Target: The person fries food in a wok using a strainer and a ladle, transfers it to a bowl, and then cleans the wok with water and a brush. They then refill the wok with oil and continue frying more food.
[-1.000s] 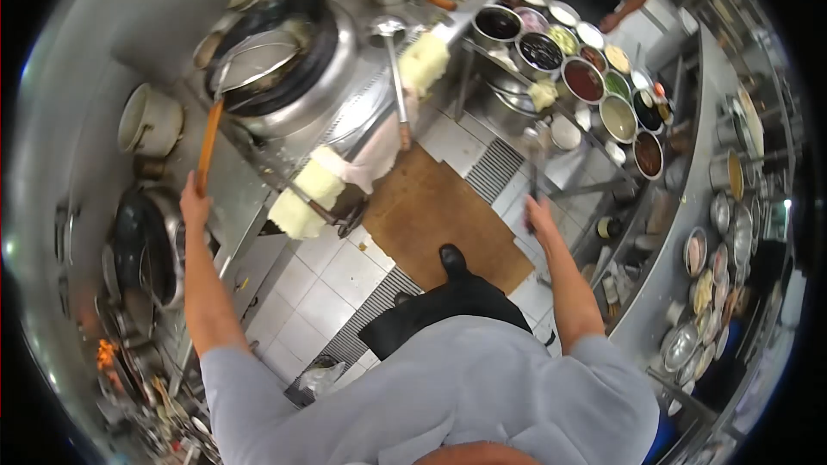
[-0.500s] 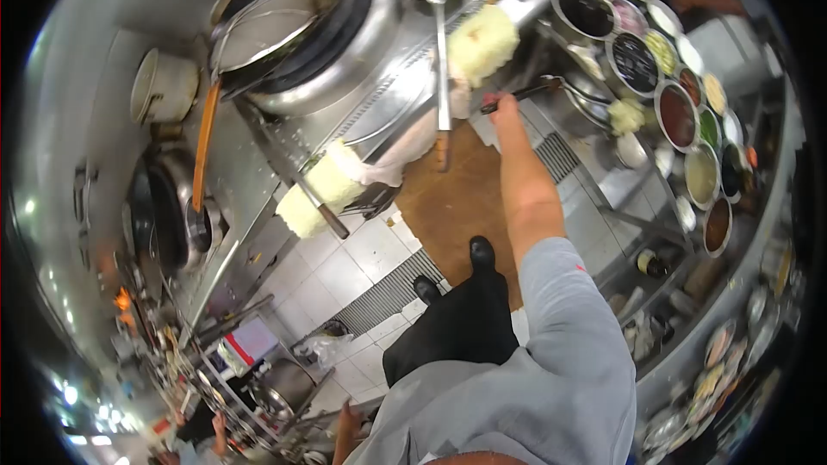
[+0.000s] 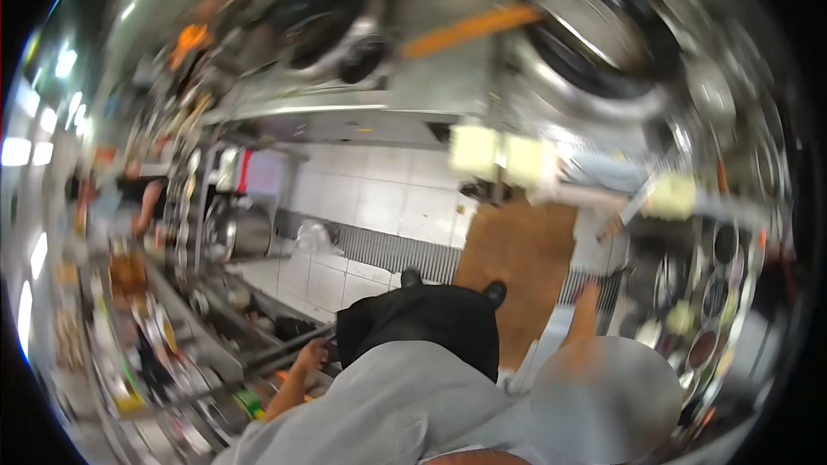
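My left hand (image 3: 314, 354) is low in the view, beside a metal counter rail (image 3: 289, 346). It looks empty, with its fingers loosely apart. Further right, my right hand (image 3: 587, 296) is stretched forward over the floor grate, fingers closed round something dark and thin that motion blur hides. Folded pale yellow cloths (image 3: 473, 151) hang at the stove edge, and another pale yellow bundle (image 3: 670, 196) lies to the right. Between them a ladle handle (image 3: 612, 228) sticks out over the edge.
A wok (image 3: 594, 34) with a strainer sits at the upper right, another wok (image 3: 323, 17) at the upper left. Seasoning containers (image 3: 702, 349) line the right side. A brown mat (image 3: 515, 271) covers part of the floor. Another person (image 3: 142, 198) stands at the far left.
The view has swung left, so the stove and cloths appear further right. My left hand shows more fully, beside the left counter. My right hand now appears lower and further right.
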### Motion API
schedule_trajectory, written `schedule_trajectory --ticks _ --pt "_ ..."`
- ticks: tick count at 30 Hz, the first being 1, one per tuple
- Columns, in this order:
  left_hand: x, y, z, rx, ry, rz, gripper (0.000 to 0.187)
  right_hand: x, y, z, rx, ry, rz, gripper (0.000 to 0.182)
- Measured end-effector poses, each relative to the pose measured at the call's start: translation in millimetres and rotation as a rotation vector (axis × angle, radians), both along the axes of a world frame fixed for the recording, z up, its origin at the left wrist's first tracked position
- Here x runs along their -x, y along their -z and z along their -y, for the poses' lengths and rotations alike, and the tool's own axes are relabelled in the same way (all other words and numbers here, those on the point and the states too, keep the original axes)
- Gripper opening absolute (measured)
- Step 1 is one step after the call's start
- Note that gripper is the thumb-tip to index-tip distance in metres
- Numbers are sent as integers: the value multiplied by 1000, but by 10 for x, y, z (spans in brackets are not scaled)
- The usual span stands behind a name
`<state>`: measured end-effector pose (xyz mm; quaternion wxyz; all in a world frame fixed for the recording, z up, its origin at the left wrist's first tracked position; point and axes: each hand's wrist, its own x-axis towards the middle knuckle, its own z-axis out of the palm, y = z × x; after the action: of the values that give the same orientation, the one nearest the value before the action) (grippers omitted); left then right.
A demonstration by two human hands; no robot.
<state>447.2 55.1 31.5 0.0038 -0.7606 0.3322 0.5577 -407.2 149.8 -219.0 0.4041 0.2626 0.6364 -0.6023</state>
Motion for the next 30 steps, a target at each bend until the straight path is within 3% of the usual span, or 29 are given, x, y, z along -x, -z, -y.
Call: schedule_trajectory --ticks 1,3,4,5,7,8,9,10,12,14,15,17,20,21,24,25,27,28,29,30 --pt "-69 182 81 -152 -237 -133 50 -230 -50 -86 -212 -280 -41 41" --pt "-275 632 15 220 830 -34 43 -745 -210 -95 -671 -1062 -196 72" --pt "-199 695 159 372 1503 234 41 -1050 -306 -16 -717 -1299 -314 87" --pt "-252 955 132 314 1124 211 40 -1352 -487 159 -571 -1347 -519 90" --pt "-384 1490 135 356 899 206 42 -1966 -1136 697 -415 -1496 -798 91" --pt "-418 1670 228 467 1040 237 43 -2254 -1673 1094 -405 -1613 -862 90" --pt "-388 1643 337 462 831 211 46 -2570 -2238 1464 -405 -1662 -757 86" --pt "-301 1550 472 477 607 172 48 -2785 -2356 1780 -535 -1729 -760 81" --pt "-195 1346 820 397 214 49 54 -3105 -2521 2273 -250 -1664 -936 74" --pt "-120 945 1066 415 6 14 50 -3566 -3176 2774 -118 -1635 -1060 63" --pt "-221 1183 1091 437 -137 -46 48 -3651 -3208 3013 -153 -1668 -1086 60" --pt "-282 1028 1137 388 -267 -78 46 -3966 -3667 3408 -133 -1632 -1103 62" --pt "-520 1381 921 495 -271 -25 43 -4240 -3996 3893 109 -1557 -1153 57" --pt "-605 1507 807 542 -246 12 42 -4348 -4109 4042 165 -1508 -1053 56" --pt "-775 1310 659 143 -354 -73 38 -4546 -4303 4472 269 -1367 -916 55" --pt "-798 1256 591 177 -405 -57 37 -4590 -4333 4643 292 -1316 -869 55" --pt "-771 1210 369 259 -594 27 34 -4759 -4585 5076 274 -1260 -759 59" --pt "-755 1216 313 265 -786 6 33 -4773 -4622 5307 424 -1232 -694 61" --pt "-704 991 378 135 -887 22 35 -4828 -4711 5545 415 -1234 -836 61" --pt "-703 1060 348 233 -957 -38 37 -4913 -4849 5822 464 -1194 -879 54"
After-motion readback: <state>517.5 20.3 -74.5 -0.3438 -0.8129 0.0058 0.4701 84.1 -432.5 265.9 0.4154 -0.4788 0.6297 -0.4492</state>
